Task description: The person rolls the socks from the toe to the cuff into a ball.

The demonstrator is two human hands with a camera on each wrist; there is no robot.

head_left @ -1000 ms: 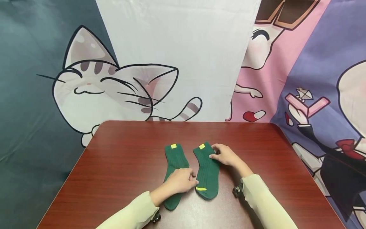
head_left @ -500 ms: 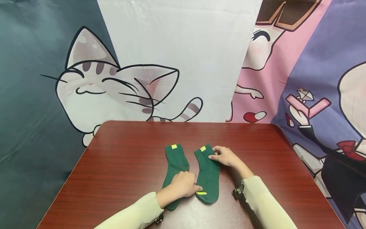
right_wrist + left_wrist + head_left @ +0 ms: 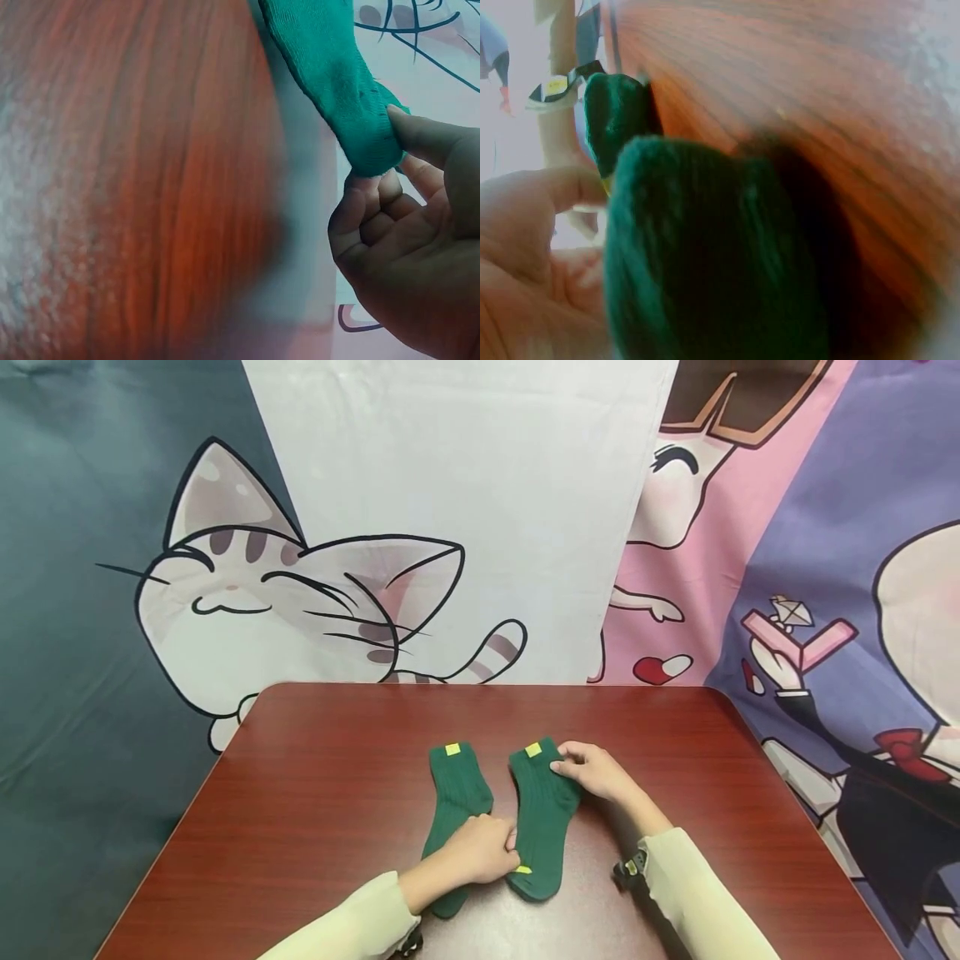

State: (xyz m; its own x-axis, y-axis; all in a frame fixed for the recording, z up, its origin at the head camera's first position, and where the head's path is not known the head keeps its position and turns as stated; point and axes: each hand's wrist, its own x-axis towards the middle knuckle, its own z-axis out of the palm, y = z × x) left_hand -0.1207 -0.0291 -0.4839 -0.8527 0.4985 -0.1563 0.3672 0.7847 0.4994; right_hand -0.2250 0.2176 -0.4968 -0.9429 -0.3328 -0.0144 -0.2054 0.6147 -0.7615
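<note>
Two green socks lie side by side on the table, each with a yellow tag at its cuff. My right hand (image 3: 596,770) pinches the outer edge of the right sock (image 3: 542,810) just below the cuff, thumb on top; the right wrist view shows the green fabric (image 3: 330,82) between thumb and fingers. Over the left sock (image 3: 459,785) reaches my left hand (image 3: 483,850), covering part of its foot. Its thumb and curled fingers pinch the right sock's inner edge near the yellow toe strip. In the left wrist view, the left sock's toe (image 3: 697,247) fills the foreground, blurred.
The reddish-brown wooden table (image 3: 337,760) has rounded far corners. Behind it hangs a cartoon backdrop (image 3: 450,460) with a cat and figures. Both wrists wear small dark cameras, one showing at the right wrist camera (image 3: 630,868).
The right sock's toe end has swung left and slightly toward me, so the sock lies more slanted. My left hand moved right to its edge, then back left. The right hand barely moved.
</note>
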